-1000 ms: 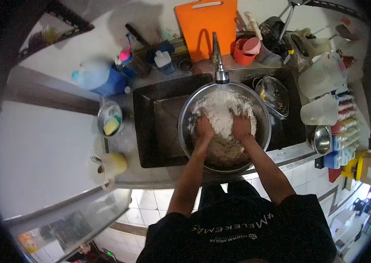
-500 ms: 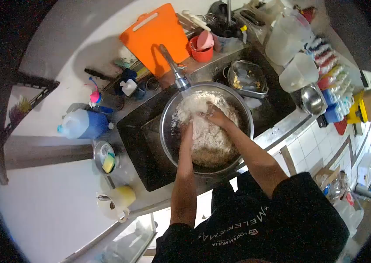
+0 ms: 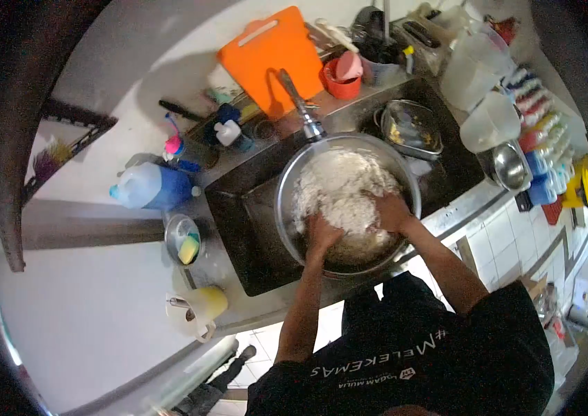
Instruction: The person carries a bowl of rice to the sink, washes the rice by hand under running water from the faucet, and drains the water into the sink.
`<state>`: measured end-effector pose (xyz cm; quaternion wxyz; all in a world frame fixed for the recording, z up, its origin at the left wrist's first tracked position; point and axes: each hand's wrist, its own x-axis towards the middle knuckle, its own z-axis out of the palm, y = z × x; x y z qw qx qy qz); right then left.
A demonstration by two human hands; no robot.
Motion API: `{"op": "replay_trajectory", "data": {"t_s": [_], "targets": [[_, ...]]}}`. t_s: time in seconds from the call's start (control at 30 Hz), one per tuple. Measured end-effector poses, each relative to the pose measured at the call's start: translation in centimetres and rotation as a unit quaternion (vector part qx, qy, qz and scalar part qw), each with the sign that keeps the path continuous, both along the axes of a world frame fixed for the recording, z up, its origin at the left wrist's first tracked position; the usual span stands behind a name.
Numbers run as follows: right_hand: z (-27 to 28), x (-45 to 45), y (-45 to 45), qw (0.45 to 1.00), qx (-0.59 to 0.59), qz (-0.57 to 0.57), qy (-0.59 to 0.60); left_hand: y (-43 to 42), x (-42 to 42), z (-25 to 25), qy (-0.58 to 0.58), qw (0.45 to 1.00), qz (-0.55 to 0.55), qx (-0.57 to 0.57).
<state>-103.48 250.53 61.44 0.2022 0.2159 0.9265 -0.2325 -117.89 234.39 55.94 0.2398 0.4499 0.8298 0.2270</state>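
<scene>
A large steel bowl [image 3: 284, 229] stands over the sink under the tap [image 3: 313, 129]. Inside it lies a heap of pale, crumbly, grainy stuff [image 3: 346, 177], white on top and browner near my body; its exact kind I cannot make out. My left hand [image 3: 324, 233] is in the near left part of the bowl, its fingers sunk in the heap. On the near right side, my right hand [image 3: 392, 212] also reaches into it, fingers mostly buried. How far the fingers of either hand are bent is hidden.
The dark sink [image 3: 242, 260] surrounds the bowl, with a glass dish [image 3: 413, 128] at its far right. Behind stand an orange cutting board [image 3: 273, 62] and a red cup [image 3: 341, 84]. A blue-liquid jug [image 3: 151, 186] and yellow pitcher [image 3: 205, 305] stand left. Another person's leg [image 3: 228, 374] shows below.
Both hands have drawn back from the bowl's far middle toward its near side and moved apart. The heap's far part is now uncovered. The view has shifted, and another person's leg has appeared.
</scene>
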Motion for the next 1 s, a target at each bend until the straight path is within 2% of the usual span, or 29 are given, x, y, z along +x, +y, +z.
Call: {"op": "replay_trajectory", "data": {"t_s": [0.03,0.13,0.2,0.23,0.3,0.37,0.4,0.47,0.5,0.53,0.57,0.63,0.67,0.7,0.73,0.77,0.8,0.83,0.87,0.9,0.93,0.97,1.0], "targets": [[-0.4,0.1,0.2,1.0,0.004,0.013,0.0,0.5,0.1,1.5,-0.01,0.997,0.06,-0.05],[-1.3,0.4,1.4,0.996,0.088,0.01,-0.006,2.3,-0.5,-2.2,-0.035,0.993,0.088,-0.073],[-1.2,0.7,2.2,0.991,0.094,-0.002,0.095,3.3,0.6,-1.1,-0.027,0.988,0.137,-0.066],[-1.3,0.3,2.8,0.991,0.098,0.008,0.094,3.9,0.2,-0.7,-0.023,0.987,0.139,-0.076],[-1.1,-0.9,2.8,0.997,0.034,-0.072,0.001,3.7,-0.1,-1.3,-0.015,0.985,0.144,-0.092],[-1.8,-1.7,3.2,0.998,0.027,-0.058,-0.003,3.7,-0.8,-1.7,-0.004,0.985,0.171,-0.014],[-2.2,-2.1,3.4,0.998,0.019,-0.051,-0.013,3.9,-1.8,-1.6,0.002,0.984,0.177,-0.014],[-2.3,-2.7,4.3,0.999,-0.038,-0.023,-0.021,2.8,-3.7,-1.4,-0.078,0.988,0.127,-0.023],[-2.0,-2.7,4.7,0.996,-0.081,-0.01,-0.032,2.9,-4.4,1.2,-0.167,0.976,0.131,-0.046],[-2.1,-2.3,5.0,0.996,-0.085,-0.006,-0.033,2.4,-4.7,-0.2,-0.167,0.975,0.136,-0.048],[-2.4,-1.6,5.4,0.992,-0.121,0.029,0.026,1.5,-5.2,-2.8,-0.179,0.978,0.104,-0.035],[-3.6,-0.2,6.6,0.961,-0.219,0.066,0.154,0.6,-5.2,-2.5,-0.192,0.978,0.072,-0.026],[-2.5,-0.4,6.1,0.96,-0.224,0.066,0.152,0.4,-4.0,1.2,-0.212,0.975,0.057,0.012],[0.1,-1.0,5.6,0.955,-0.251,0.017,0.158,0.3,-3.5,3.2,-0.232,0.97,0.042,0.052],[1.5,-1.6,5.4,0.946,-0.277,-0.03,0.164,0.4,-3.5,3.1,-0.233,0.97,0.044,0.048],[-1.5,-2.3,5.9,0.971,-0.154,-0.002,0.181,0.5,-3.2,2.8,-0.13,0.988,0.068,0.058],[-3.0,-3.4,5.9,0.971,-0.156,-0.002,0.181,1.0,-3.2,2.5,-0.022,0.993,0.09,0.071],[-4.0,-4.8,5.8,0.949,-0.173,-0.086,0.248,1.9,-3.6,2.1,-0.022,0.993,0.091,0.071],[-4.4,-5.8,5.9,0.917,-0.187,-0.171,0.309,3.4,-4.0,1.5,-0.07,0.984,0.148,0.062],[-4.3,-7.3,6.0,0.917,-0.186,-0.176,0.305,5.2,-4.6,0.6,-0.121,0.971,0.201,0.052],[-4.0,-9.1,6.1,0.888,-0.277,-0.232,0.286,6.6,-5.0,-0.5,-0.174,0.951,0.252,0.039],[-3.9,-9.8,5.8,0.847,-0.368,-0.285,0.257,7.0,-5.1,-2.1,-0.137,0.96,0.243,0.033],[-3.3,-9.6,5.4,0.848,-0.371,-0.291,0.242,6.7,-5.0,-3.0,-0.148,0.958,0.246,0.021]]}}
